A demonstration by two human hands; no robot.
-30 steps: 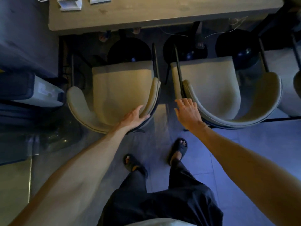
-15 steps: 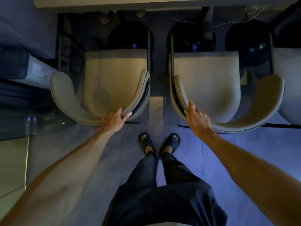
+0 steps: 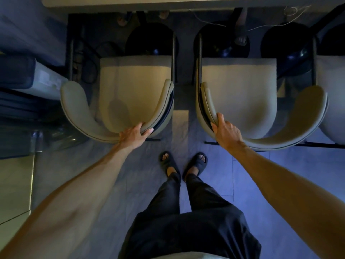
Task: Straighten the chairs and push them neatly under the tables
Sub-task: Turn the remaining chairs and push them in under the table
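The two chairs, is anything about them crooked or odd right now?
Nothing stands out. The left chair and right chair sit parallel, facing the table, with the left hand and right hand gripping their backrests.

Dim room, grey tiled floor (image 3: 280, 174) with bluish light on the right, warmer pale panel (image 3: 15, 184) at far left, dark round pedestal bases (image 3: 152, 39) under the tabletop, loose thin cables (image 3: 270, 25) top right
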